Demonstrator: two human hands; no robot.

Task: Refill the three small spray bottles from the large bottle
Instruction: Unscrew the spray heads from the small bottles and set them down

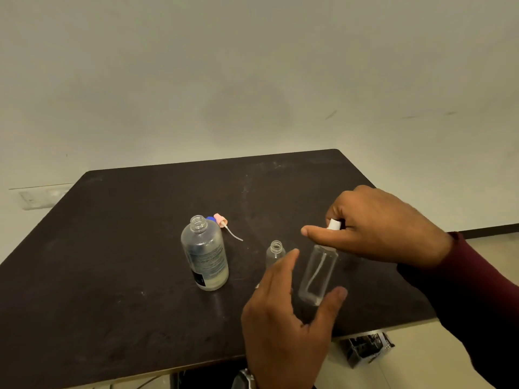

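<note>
The large clear bottle stands uncapped on the dark table, with a little liquid at its bottom. Behind it lie a blue cap and a pink spray head with its dip tube. A small uncapped spray bottle stands right of the large one. A taller clear spray bottle stands further right, its dip tube inside. My right hand pinches this bottle's white spray top. My left hand is open, fingers and thumb spread around the bottle's base without clearly touching it.
The table's right and near edges are close to the hands. A dark printed box lies on the light floor beneath the near right corner. A plain wall rises behind the table.
</note>
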